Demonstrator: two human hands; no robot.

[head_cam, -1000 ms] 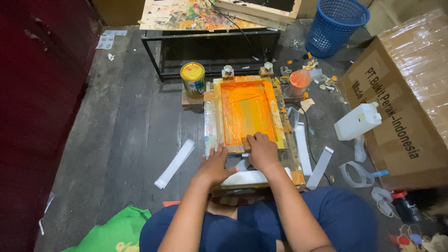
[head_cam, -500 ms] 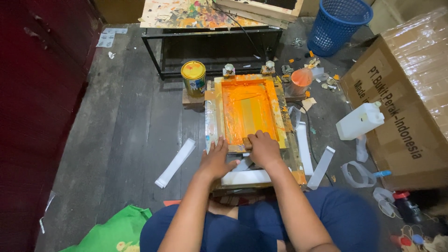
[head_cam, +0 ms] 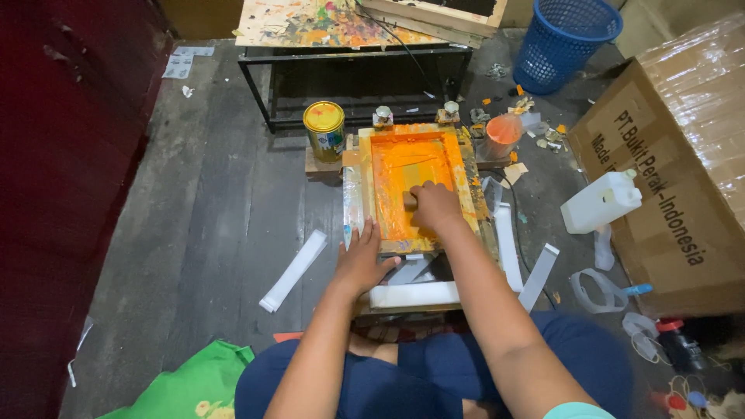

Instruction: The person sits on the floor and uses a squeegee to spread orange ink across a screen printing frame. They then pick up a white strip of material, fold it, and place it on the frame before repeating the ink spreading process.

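Head view showed the large cardboard box (head_cam: 683,178) well off to the right of the orange-inked screen frame (head_cam: 415,190), the blue basket (head_cam: 563,43) beyond the frame's far right corner and the white jug (head_cam: 601,203) between frame and box. The frame lay flat on the dark plank floor (head_cam: 225,209) before the seated person. The right hand (head_cam: 434,208) was curled tight around a squeegee (head_cam: 410,199) inside the frame, while the left hand (head_cam: 361,260) pressed, fingers spread, on its near left corner; a yellow-lidded can (head_cam: 324,130) stood just off its far left corner.

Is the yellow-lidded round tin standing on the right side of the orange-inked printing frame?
No, the yellow-lidded round tin stands left of the orange-inked printing frame.
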